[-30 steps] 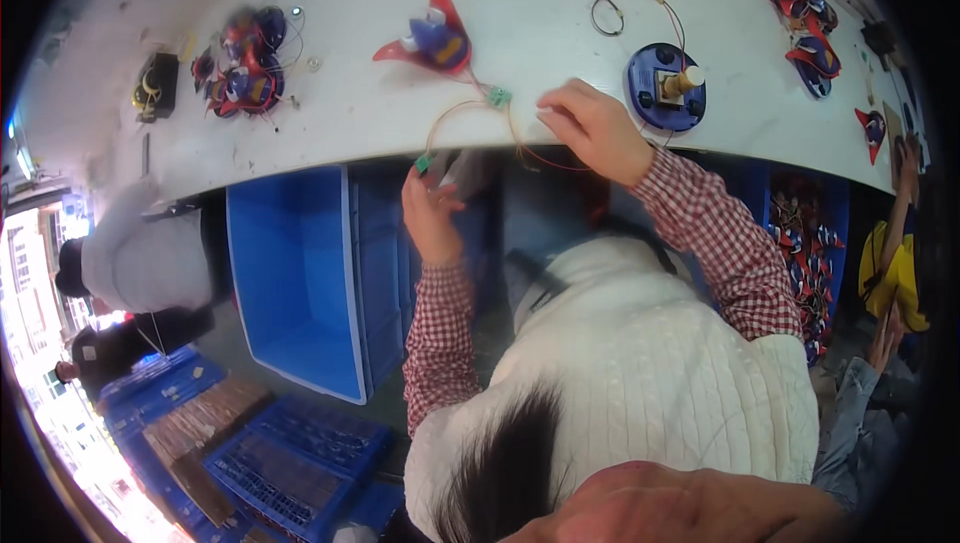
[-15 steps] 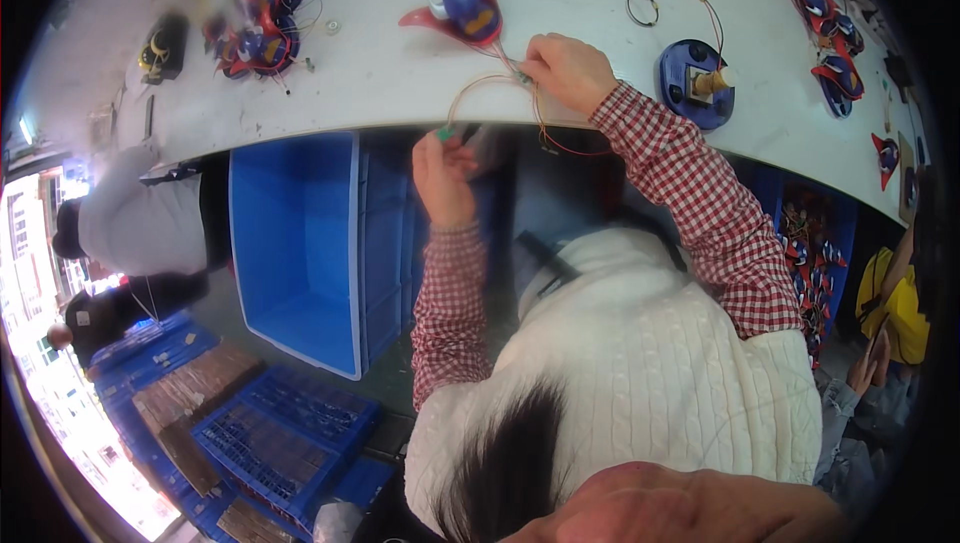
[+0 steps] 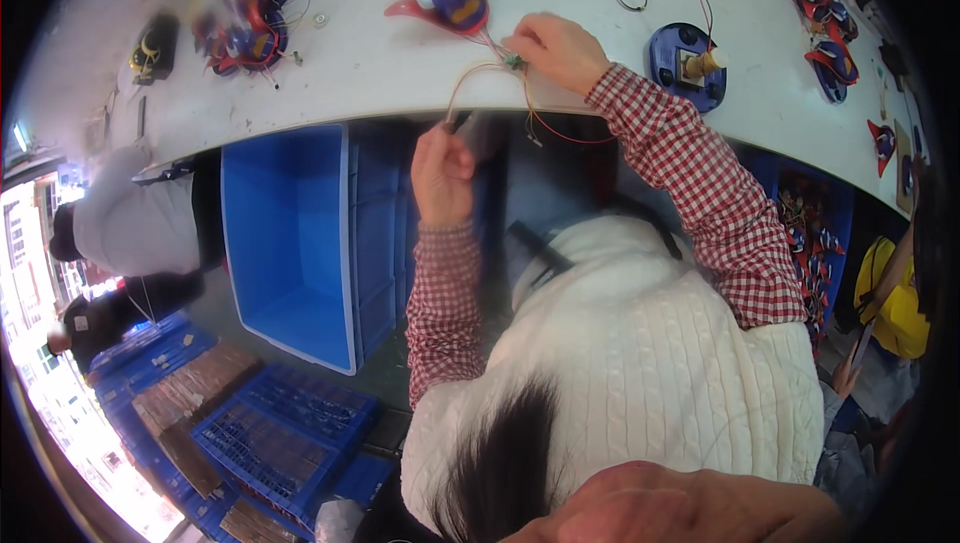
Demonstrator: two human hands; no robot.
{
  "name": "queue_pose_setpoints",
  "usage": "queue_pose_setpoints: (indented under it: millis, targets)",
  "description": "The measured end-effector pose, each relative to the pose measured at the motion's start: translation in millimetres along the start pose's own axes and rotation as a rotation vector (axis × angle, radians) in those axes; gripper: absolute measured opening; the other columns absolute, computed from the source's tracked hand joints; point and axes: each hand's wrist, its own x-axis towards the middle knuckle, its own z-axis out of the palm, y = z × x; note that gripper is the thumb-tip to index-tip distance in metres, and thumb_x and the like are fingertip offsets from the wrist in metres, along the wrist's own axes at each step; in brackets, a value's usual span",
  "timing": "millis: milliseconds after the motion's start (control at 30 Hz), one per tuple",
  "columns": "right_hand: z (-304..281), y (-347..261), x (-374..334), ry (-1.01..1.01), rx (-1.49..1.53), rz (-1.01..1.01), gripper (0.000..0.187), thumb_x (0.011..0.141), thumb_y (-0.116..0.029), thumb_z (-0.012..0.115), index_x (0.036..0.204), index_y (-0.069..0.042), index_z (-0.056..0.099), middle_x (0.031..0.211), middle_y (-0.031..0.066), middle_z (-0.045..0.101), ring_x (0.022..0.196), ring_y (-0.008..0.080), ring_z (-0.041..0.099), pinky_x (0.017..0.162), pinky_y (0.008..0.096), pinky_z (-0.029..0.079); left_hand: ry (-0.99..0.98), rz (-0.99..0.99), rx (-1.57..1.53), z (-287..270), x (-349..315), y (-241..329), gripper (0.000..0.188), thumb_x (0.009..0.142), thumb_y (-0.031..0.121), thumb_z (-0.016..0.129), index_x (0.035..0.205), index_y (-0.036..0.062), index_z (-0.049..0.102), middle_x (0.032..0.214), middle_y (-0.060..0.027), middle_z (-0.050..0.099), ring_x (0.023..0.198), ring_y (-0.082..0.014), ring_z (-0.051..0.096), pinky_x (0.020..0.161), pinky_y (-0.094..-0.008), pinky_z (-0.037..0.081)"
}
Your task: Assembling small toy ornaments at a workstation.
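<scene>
My right hand (image 3: 560, 51) rests above the white table with its fingers pinched on thin wires beside a small green part (image 3: 514, 61). These wires run to a toy-like figure (image 3: 455, 5) with red pointed wings and a blue-purple body, lying just beyond. At the table's front edge, my left hand (image 3: 443, 173) is closed, thumb and fingers together, on the end of a thin wire (image 3: 458, 86) that arcs over from the green part. What sits between its fingertips is mostly hidden. Another red wire (image 3: 560, 133) hangs below the edge.
A blue round base (image 3: 688, 68) with a tan knob stands right of my right hand, wires trailing from it. More figures (image 3: 245, 23) cluster at the left, others (image 3: 825, 28) far right. A black-and-yellow device (image 3: 152, 48) lies left. Below is a blue crate (image 3: 290, 243). People sit at both sides.
The green piece that showed at my left fingertips is no longer visible there, and those fingers are curled tighter. My right hand still pinches by the wires. The whole view has shifted slightly.
</scene>
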Motion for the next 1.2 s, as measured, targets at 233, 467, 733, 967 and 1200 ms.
queue_pose_setpoints:
  millis: [233,467,733,967,1200]
  targets:
    - [11,-38,-56,0.255,0.239,-0.453,0.011,0.085,-0.011,0.061,0.094,-0.004,0.061,0.085,0.0053,0.057,0.067,0.0175,0.056,0.061,0.0258,0.046,-0.105,-0.006,-0.011,20,-17,5,0.017,0.097,0.02,0.048,0.095,0.0052,0.056,0.064,-0.005,0.054,0.045,-0.009,0.045,0.037,-0.0174,0.034]
    - [35,-40,-59,0.194,0.198,-0.482,0.01,0.085,-0.011,0.061,0.092,-0.005,0.061,0.085,0.0055,0.058,0.068,0.0183,0.056,0.063,0.0255,0.049,-0.123,0.028,0.061,43,-26,-1,0.019,0.098,0.021,0.045,0.091,0.0058,0.055,0.061,-0.0052,0.052,0.042,-0.0087,0.042,0.035,-0.0173,0.032]
    - [43,-34,-58,0.208,0.084,-0.56,0.012,0.082,-0.013,0.057,0.091,-0.01,0.063,0.09,0.0022,0.059,0.08,0.0176,0.056,0.068,0.026,0.049,-0.133,0.049,0.138,38,-26,-6,0.018,0.099,0.021,0.045,0.094,0.0064,0.054,0.062,-0.0048,0.052,0.042,-0.0084,0.042,0.036,-0.0177,0.033]
    - [5,-10,-26,0.348,0.105,-0.394,0.016,0.084,-0.02,0.061,0.091,-0.005,0.064,0.087,0.0076,0.059,0.07,0.0226,0.058,0.064,0.0305,0.048,-0.036,0.055,0.248,27,-17,-12,0.016,0.099,0.022,0.045,0.097,0.0075,0.053,0.064,-0.0041,0.053,0.045,-0.0084,0.045,0.037,-0.0174,0.034]
    - [3,13,3,0.039,-0.034,-0.078,0.02,0.084,-0.026,0.06,0.083,-0.007,0.064,0.086,0.0077,0.063,0.071,0.0247,0.058,0.067,0.0337,0.046,0.004,0.106,0.295,19,-7,-24,0.016,0.095,0.02,0.051,0.104,0.0066,0.052,0.071,-0.0025,0.053,0.051,-0.0084,0.048,0.043,-0.0169,0.035]
